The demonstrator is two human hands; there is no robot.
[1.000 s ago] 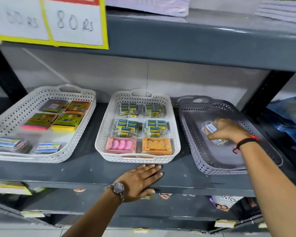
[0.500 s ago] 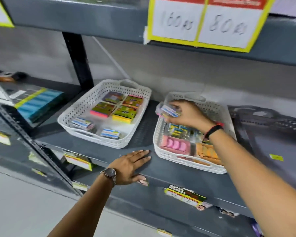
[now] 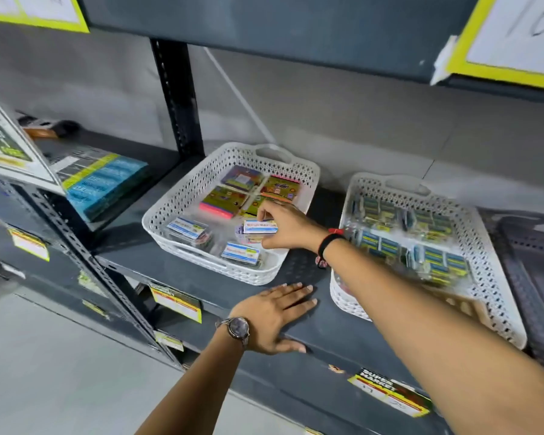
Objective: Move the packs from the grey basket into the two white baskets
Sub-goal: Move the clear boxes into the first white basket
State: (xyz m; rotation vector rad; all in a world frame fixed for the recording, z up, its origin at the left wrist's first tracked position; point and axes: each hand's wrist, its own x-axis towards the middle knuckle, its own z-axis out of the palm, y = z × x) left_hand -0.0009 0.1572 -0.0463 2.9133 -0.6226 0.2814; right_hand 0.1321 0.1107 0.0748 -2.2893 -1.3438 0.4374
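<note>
My right hand (image 3: pixel 288 226) holds a small clear pack with a white and blue label (image 3: pixel 259 228) low inside the left white basket (image 3: pixel 182 199), near its front right corner. Two similar packs, one (image 3: pixel 187 228) at the front left and one (image 3: pixel 241 253) at the front, lie in that basket, with several colourful flat packs (image 3: pixel 223 200) behind them. The second white basket (image 3: pixel 496 284) to the right holds several blue and green packs. The grey basket (image 3: pixel 531 277) shows only partly at the right edge. My left hand (image 3: pixel 275 315) lies flat on the shelf's front edge, holding nothing.
A dark upright post (image 3: pixel 178 98) stands left of the baskets. Beyond it, a blue box (image 3: pixel 104 183) lies on the neighbouring shelf. The upper shelf with yellow-framed price cards (image 3: pixel 509 42) overhangs the baskets. Price labels (image 3: pixel 176 301) line the shelf fronts.
My right hand carried the pack from the grey basket, over the middle white basket, down into the left white basket. The view swung left. My left hand stayed on the shelf edge.
</note>
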